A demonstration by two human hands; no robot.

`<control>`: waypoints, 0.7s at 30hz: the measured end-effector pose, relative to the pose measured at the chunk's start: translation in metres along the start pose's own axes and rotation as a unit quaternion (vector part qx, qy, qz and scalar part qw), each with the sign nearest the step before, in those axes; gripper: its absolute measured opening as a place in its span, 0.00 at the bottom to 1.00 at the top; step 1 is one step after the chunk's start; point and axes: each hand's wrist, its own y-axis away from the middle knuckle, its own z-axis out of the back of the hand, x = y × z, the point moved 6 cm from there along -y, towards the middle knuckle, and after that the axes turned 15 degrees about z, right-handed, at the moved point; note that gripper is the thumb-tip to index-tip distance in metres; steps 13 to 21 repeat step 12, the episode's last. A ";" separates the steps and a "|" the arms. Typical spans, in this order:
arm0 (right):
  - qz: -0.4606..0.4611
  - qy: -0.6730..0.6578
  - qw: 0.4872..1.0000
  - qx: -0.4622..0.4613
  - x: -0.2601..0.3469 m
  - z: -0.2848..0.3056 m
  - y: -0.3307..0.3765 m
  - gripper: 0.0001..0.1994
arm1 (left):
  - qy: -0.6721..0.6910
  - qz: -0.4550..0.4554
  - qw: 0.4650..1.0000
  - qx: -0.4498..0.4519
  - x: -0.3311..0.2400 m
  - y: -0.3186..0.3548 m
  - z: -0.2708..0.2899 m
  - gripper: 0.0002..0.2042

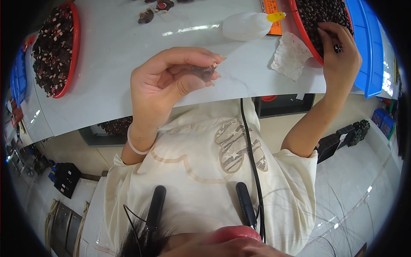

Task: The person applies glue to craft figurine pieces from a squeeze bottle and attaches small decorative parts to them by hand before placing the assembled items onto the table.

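My left hand is raised above the white table, its fingers and thumb closed around a small dark brown, glossy piece. Part of that piece is hidden by the fingers. At the right, my right hand reaches over the rim of a red tray full of small black glossy pieces. Its thumb and fingertips are drawn together among them; what they pinch, if anything, is too small to make out. A black piece shows near the curled fingers.
A white squeeze bottle with a yellow needle tip lies by an orange package. Nearby is a crumpled white sheet. Another red tray at left holds dark pieces with red and pale bits. Loose dark pieces lie at the back.
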 end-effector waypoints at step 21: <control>0.037 -0.455 0.882 -0.116 0.034 0.018 0.017 0.09 | 0.027 -0.001 1.000 0.016 0.001 0.001 0.004 0.13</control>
